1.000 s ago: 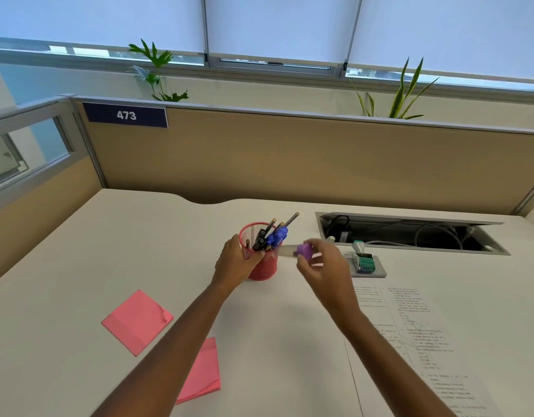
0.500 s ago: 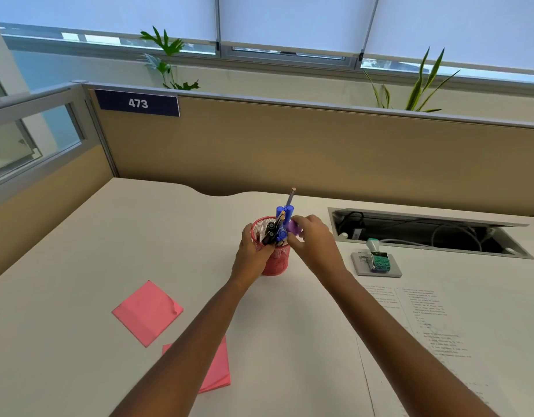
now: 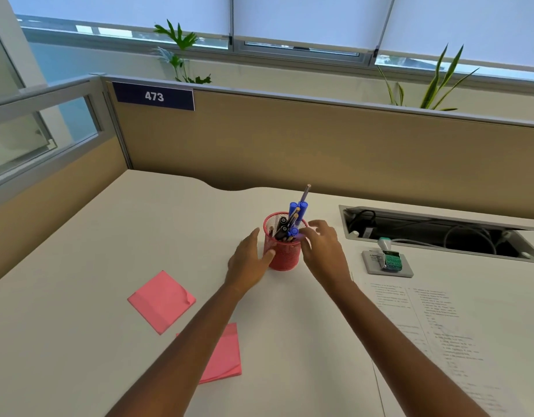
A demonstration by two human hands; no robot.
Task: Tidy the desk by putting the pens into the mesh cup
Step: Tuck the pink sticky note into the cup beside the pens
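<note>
The left hand (image 3: pixel 250 261), fingers relaxed, steadies the red wire-mesh cup (image 3: pixel 283 255); the right hand (image 3: pixel 324 251), fingers spread, should withdraw without snagging the pens (image 3: pixel 293 216).

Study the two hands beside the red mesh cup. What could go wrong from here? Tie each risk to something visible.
1. The pens stand tall and lean to one side, and the right hand has spread fingers at the rim; a snag could tip the mesh cup.
2. The left hand only touches the cup's side, so may not steady it.
3. A forearm could sweep the pink sticky notes.
</note>
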